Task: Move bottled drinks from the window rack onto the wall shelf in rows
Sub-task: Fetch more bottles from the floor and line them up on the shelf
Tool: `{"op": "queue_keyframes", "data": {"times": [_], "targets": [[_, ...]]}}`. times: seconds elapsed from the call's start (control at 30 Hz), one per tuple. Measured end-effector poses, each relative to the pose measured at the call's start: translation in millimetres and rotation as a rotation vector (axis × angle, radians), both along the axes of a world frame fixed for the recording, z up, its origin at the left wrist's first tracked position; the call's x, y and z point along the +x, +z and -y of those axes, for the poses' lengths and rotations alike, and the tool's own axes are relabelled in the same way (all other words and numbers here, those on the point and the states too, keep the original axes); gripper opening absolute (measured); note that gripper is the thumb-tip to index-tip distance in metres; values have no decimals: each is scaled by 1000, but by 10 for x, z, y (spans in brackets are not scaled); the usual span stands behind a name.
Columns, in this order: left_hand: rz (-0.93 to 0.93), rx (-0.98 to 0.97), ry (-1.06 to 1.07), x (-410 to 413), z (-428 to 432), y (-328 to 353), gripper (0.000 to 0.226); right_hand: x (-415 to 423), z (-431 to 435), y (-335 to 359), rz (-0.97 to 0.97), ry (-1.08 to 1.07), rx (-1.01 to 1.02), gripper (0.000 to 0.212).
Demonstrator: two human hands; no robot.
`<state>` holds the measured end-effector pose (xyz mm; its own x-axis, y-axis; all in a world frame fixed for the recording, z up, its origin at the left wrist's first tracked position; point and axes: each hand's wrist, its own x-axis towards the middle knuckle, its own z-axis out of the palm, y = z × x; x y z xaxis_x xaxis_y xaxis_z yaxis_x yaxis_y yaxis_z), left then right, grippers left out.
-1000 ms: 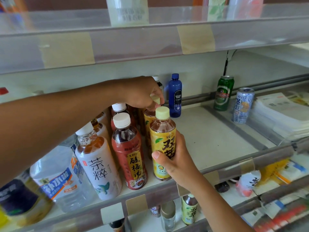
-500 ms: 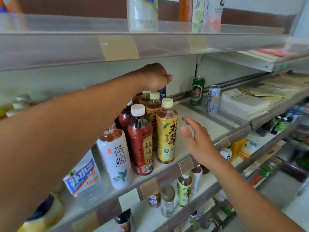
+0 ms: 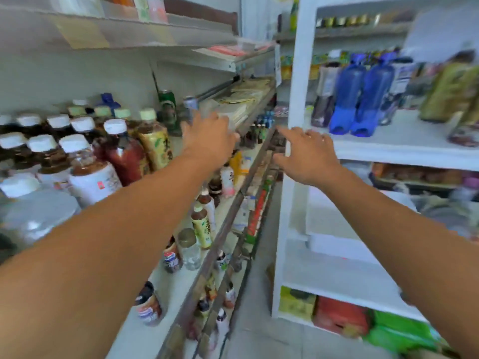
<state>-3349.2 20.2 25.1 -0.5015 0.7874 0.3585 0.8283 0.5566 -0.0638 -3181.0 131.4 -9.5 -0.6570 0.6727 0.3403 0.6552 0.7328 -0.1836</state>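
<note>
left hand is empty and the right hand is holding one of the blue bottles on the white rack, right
Not quite. In the head view the right hand holds nothing: its fingers are spread, short of the blue bottles, which stand untouched on the white rack. The left hand is empty, as you said.

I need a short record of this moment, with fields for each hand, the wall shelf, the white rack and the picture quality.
left hand: open, holds nothing, in the air before the wall shelf
right hand: open, holds nothing, fingers near the white rack post
wall shelf: capped bottles in rows; yellow bottle at the right end; green can behind
white rack: two blue bottles, upright
picture: blurred, labels unreadable
</note>
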Motion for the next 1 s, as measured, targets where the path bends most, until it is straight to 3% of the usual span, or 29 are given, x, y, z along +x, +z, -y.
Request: {"op": "queue_keyframes", "data": {"times": [0.2,0.53,0.7,1.0], "targets": [[112,-35,-229,985,-258,-640,50,1292,-12,-162,123,-286,-64,63],[215,-135,-411,2651,-530,-1563,49,2968,97,-980,185,-428,-274,62],[326,-150,-407,3405,-459,-2354,44,3757,151,-1748,151,-434,-402,58],[474,-454,-395,3936,-84,-4382,40,4272,382,-3600,256,-457,-810,52]]}}
